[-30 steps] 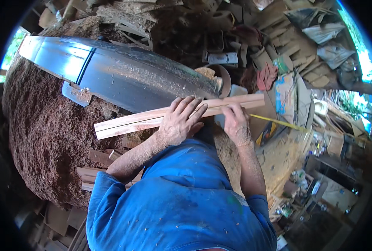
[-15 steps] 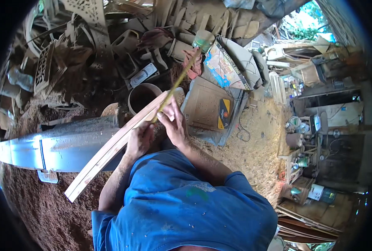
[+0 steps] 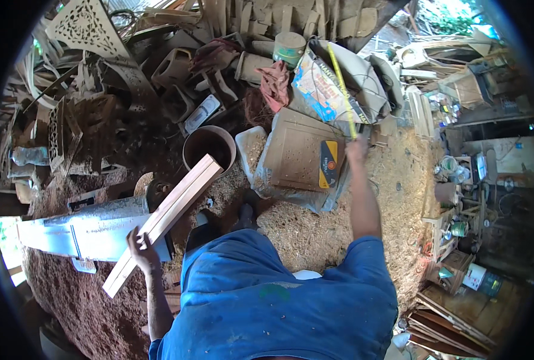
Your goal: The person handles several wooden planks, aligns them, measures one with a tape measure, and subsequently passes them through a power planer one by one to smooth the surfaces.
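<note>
My left hand [image 3: 145,252] is closed round the lower part of a pale wooden batten [image 3: 171,213], which looks like two lengths laid side by side. The batten slants up to the right, its far end over the rim of a round bucket [image 3: 186,147]. Out to the right, my right hand [image 3: 356,150] grips the near end of a thin yellow measuring tape [image 3: 342,84]. The tape stretches straight away from that hand, in front of a printed cardboard box [image 3: 321,84]. The fingers of my right hand are blurred.
A long metallic tapered piece [image 3: 111,222] lies at the left, behind the batten. Ahead is a flat brown panel [image 3: 297,150] on plastic sheeting, beside a red cloth [image 3: 274,84] and a green tin [image 3: 289,48]. Sawdust and shavings [image 3: 315,234] cover the floor. Cluttered shelves stand at the right.
My right hand has swung away to the right with the yellow measuring tape, off the batten. My left hand has shifted left and nearer, and the batten has come down toward me with it.
</note>
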### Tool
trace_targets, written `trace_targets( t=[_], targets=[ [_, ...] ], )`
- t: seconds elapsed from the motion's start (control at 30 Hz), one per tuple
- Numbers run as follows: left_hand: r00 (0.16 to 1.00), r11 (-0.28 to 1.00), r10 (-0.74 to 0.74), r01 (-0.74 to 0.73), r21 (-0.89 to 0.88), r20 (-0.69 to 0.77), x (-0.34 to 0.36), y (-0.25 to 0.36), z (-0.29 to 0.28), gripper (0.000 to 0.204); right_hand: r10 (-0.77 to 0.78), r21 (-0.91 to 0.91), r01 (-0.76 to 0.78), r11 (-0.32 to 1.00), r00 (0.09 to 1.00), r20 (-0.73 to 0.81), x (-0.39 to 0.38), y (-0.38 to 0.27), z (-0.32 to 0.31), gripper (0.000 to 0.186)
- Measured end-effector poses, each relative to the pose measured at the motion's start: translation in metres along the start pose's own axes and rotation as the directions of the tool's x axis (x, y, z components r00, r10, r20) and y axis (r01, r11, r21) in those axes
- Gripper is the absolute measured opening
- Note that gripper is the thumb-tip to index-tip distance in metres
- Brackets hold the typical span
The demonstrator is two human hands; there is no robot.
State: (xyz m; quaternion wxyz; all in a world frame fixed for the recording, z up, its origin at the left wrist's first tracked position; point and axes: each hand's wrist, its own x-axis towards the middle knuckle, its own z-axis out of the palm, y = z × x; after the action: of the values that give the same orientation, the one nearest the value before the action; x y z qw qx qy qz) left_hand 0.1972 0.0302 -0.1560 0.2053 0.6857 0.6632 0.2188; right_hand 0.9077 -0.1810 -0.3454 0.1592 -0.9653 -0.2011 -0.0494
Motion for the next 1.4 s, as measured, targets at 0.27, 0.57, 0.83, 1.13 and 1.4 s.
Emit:
trace_targets(
  t=[0.27,0.57,0.83,1.13,1.4],
  targets=[
    [0.767,0.879,-0.380,0.473,0.057,-0.517,-0.053,-0.122,-0.031,0.047,-0.231,-0.181,0.222,0.958,0.973,-0.027,0.096,-0.103,-0.081,0.050],
    [0.773,0.924,-0.360,0.372,-0.086,-0.523,-0.059,-0.121,-0.024,0.037,-0.992,0.709,0.695,-0.122,-0.064,-0.109,-0.323,-0.444,-0.125,0.088],
    [0.666,0.882,-0.469,0.386,-0.270,-0.580,-0.131,-0.169,-0.012,0.037,-0.884,0.420,0.840,-0.343,-0.440,0.158,-0.485,-0.530,-0.074,0.103],
    [0.784,0.818,-0.496,0.278,-0.503,-0.373,-0.166,-0.199,-0.004,0.040,-0.895,0.610,0.783,-0.123,-0.354,0.273,-0.431,-0.467,-0.112,0.089],
    [0.969,0.968,0.051,-0.107,-0.228,-0.241,-0.013,-0.097,-0.019,0.028,-0.850,0.511,0.683,0.522,0.365,0.379,-0.337,-0.292,-0.193,0.090]
  ],
)
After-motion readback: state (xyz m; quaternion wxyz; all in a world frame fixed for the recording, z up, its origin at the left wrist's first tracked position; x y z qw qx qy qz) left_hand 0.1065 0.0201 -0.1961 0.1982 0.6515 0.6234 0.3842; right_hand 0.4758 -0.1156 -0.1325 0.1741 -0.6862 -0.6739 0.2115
